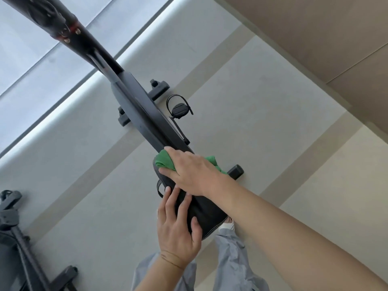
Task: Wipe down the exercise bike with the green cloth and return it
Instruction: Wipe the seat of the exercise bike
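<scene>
Head view, steeply down, close.

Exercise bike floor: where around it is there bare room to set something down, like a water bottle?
Bare floor lies right of the exercise bike, between its pedal and the tan wall. Another bare stretch lies left, between the bike and the second machine. It is crowded at the saddle: the left hand rests there and the right hand presses the green cloth.
</scene>
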Tool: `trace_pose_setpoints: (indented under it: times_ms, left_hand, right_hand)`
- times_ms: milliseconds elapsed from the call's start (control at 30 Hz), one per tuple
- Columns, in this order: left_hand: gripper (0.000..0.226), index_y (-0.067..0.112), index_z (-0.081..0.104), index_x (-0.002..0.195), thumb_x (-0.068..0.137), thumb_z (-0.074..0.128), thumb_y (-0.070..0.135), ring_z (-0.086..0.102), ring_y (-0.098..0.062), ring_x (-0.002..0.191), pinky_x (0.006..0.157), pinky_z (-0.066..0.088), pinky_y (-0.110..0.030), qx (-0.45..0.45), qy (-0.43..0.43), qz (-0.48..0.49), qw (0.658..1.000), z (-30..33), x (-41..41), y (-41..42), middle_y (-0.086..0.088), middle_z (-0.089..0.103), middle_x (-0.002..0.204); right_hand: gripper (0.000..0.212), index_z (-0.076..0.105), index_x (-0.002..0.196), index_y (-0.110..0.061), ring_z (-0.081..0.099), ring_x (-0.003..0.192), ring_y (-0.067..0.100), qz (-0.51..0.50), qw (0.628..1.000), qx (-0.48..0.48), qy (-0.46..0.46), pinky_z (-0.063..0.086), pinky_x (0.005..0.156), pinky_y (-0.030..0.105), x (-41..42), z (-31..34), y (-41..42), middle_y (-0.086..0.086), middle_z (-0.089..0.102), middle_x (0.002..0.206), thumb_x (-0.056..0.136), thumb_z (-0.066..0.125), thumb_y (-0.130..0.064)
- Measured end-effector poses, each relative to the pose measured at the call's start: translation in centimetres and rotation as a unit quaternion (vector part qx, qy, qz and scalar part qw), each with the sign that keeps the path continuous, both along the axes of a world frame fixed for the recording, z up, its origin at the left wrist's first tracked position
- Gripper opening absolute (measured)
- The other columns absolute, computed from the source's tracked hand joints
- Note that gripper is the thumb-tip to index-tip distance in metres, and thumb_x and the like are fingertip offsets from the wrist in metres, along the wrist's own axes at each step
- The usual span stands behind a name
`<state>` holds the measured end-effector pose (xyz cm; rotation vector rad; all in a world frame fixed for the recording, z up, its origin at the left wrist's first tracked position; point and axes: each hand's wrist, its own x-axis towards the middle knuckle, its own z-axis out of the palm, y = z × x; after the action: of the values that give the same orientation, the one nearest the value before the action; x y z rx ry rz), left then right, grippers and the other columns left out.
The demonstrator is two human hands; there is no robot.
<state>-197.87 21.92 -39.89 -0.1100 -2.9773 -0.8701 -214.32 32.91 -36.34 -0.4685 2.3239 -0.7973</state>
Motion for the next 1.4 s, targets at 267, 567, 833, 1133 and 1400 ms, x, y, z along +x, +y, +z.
trace_pose_setpoints:
  times_ms: [267, 567, 833, 1133, 1400]
  left_hand:
    - [0.057, 0.025, 0.045, 0.156, 0.102, 0.037, 0.04, 0.03, -0.04, 0.156, 0.116, 0.039, -0.057, 0.006, 0.011, -0.009, 1.0, -1.0, 0.2, -0.4, -0.006, 0.032, 0.169]
    - [0.056, 0.021, 0.048, 0.152, 0.101, 0.034, 0.04, 0.028, -0.036, 0.157, 0.122, 0.031, -0.047, 0.003, 0.003, 0.001, 1.0, -0.5, 0.1, -0.1, -0.002, 0.029, 0.171]
    - [0.055, 0.018, 0.05, 0.151, 0.098, 0.041, 0.033, 0.03, -0.038, 0.156, 0.125, 0.029, -0.046, 0.006, 0.018, -0.009, 1.0, -0.4, 0.0, -0.1, -0.007, 0.034, 0.168]
    - [0.054, 0.014, 0.054, 0.149, 0.098, 0.043, 0.03, 0.028, -0.034, 0.157, 0.126, 0.03, -0.046, 0.004, 0.012, -0.001, 1.0, 0.0, 0.1, 0.1, -0.01, 0.039, 0.164]
    - [0.053, 0.01, 0.052, 0.149, 0.102, 0.038, 0.03, 0.026, -0.037, 0.155, 0.127, 0.027, -0.048, -0.015, -0.063, -0.003, 0.998, 2.6, -0.1, 0.7, -0.013, 0.038, 0.162]
  right_hand:
    - [0.063, 0.036, 0.16, -0.043, 0.037, 0.144, 0.013, -0.04, 0.999, -0.021, -0.023, 0.04, 0.115, 0.047, 6.2, -0.1, 10.4, -0.028, 0.034, 0.163, 0.102, 0.039, -0.066]
    - [0.056, 0.055, 0.133, -0.019, 0.063, 0.119, 0.034, 0.007, 0.998, 0.048, -0.044, 0.047, 0.098, 0.048, -0.5, -0.5, 0.7, 0.008, 0.071, 0.126, 0.106, 0.035, -0.064]
    - [0.043, 0.065, 0.129, -0.033, 0.06, 0.119, 0.028, -0.067, 0.997, 0.025, 0.033, 0.047, 0.098, 0.046, 3.7, -0.3, 6.2, -0.005, 0.07, 0.126, 0.105, 0.044, -0.062]
    - [0.058, 0.037, 0.162, -0.032, 0.018, 0.154, 0.004, -0.365, 0.919, -0.121, 0.084, 0.012, 0.126, 0.02, 15.3, -0.5, 6.3, -0.011, 0.025, 0.17, 0.107, 0.039, -0.05]
    - [0.048, 0.074, 0.114, -0.023, 0.066, 0.114, 0.029, -0.356, 0.924, -0.13, -0.058, 0.05, 0.103, 0.045, 7.0, -0.1, 7.5, 0.004, 0.076, 0.115, 0.106, 0.042, -0.057]
